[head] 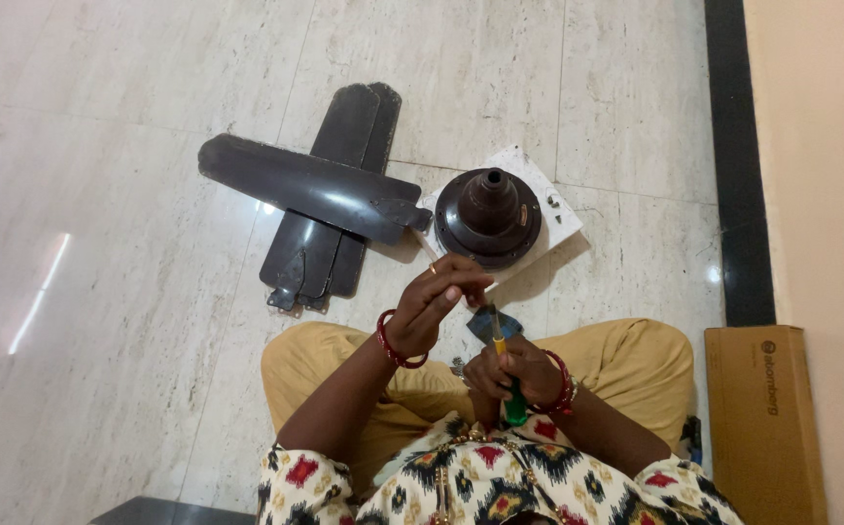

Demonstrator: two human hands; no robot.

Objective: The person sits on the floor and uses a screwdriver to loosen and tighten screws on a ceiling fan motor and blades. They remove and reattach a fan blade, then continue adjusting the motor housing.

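On marble floor (101, 321), fan blades (320, 199) flank motor (488, 216); right hand (514, 369) grips screwdriver (508, 384).

brown cardboard box (764, 423) lies flat on floor beside right wall.

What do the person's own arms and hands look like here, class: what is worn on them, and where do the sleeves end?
Both forearms are bare. The left hand has red bangles at the wrist and a ring on one finger. The right hand also has red bangles at its wrist. Short sleeves of a cream top, patterned in red, black and yellow, end near the elbows.
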